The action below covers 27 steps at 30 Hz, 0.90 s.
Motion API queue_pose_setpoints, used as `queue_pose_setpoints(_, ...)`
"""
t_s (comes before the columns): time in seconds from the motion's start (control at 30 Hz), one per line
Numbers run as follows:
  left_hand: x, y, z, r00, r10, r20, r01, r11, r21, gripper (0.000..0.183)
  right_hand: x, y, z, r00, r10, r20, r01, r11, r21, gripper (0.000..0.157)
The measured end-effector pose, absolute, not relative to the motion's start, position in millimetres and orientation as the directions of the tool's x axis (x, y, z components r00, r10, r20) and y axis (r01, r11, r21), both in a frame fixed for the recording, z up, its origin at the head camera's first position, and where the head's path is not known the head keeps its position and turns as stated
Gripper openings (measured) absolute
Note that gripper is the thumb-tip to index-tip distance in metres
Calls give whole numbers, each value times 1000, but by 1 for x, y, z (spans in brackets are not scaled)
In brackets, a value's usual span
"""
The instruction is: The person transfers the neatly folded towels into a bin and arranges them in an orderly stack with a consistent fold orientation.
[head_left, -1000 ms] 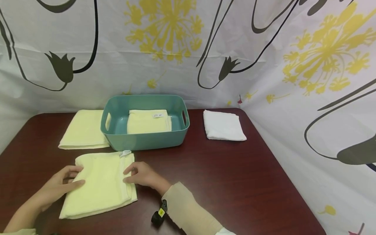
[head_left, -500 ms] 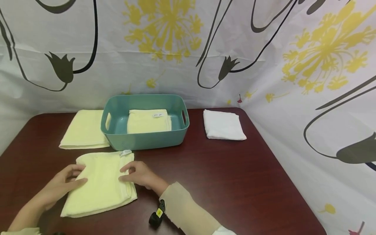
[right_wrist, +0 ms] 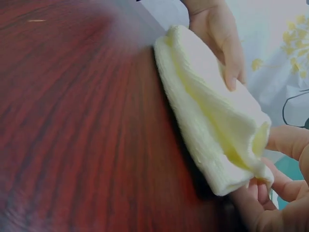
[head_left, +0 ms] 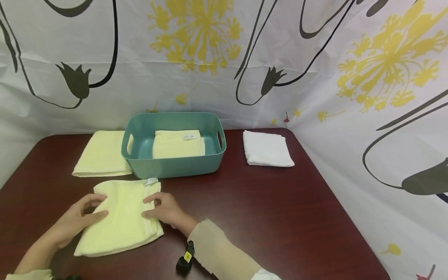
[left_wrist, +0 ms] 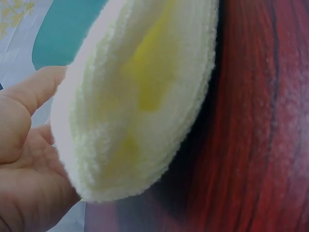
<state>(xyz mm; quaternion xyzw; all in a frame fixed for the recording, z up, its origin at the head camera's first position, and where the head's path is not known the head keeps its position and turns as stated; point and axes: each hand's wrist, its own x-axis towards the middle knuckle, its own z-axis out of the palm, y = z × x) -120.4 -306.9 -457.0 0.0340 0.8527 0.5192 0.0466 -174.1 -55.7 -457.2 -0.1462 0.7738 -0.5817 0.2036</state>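
Observation:
A folded pale yellow towel (head_left: 122,217) lies on the dark red-brown table in the head view, a small white tag (head_left: 151,181) at its far edge. At its left side, my left hand (head_left: 77,219) holds it with thumb and fingers. On the right side, my right hand (head_left: 168,210) pinches the layered edge between thumb and fingers. In the right wrist view, the towel (right_wrist: 217,106) has loose, slightly raised folds, with fingers of the right hand (right_wrist: 285,188) partly under its edge. The left wrist view shows the gap between the towel's layers (left_wrist: 140,106); some left fingertips are hidden.
Behind the towel stands a teal basket (head_left: 175,167) with a folded yellow towel (head_left: 178,146) inside. Left of the basket lies another folded yellow towel (head_left: 101,153). A folded white towel (head_left: 267,149) sits at the back right. A patterned curtain (head_left: 224,93) borders the table.
My left hand has shifted slightly to the right and away from me, and the towel's left side has moved inward with it. My right hand has slid a little to the left.

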Motion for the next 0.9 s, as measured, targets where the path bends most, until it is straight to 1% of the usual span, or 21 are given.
queue_pose_setpoints(0.17,-120,-305,-457,-993,102,-56,-3,458,889,34,-172,-55,-461,-886,-456,-90,-35,258,-966,31)
queue_pose_setpoints(0.33,-120,-305,-459,-994,85,-62,-17,449,893,34,-173,-52,-461,-881,-467,-78,-49,254,-966,32)
queue_pose_setpoints(0.43,-119,-304,-458,-995,83,-57,-14,450,893,35,-175,-50,-462,-870,-484,-93,-27,236,-971,31)
queue_pose_setpoints(0.63,-118,-302,-454,-996,60,-61,-26,474,880,37,-177,-47,-463,-849,-503,-161,63,206,-976,31)
queue_pose_setpoints(0.9,-115,-304,-454,-999,35,-28,-9,454,891,31,-182,-42,-466,-858,-480,-181,94,199,-975,31)
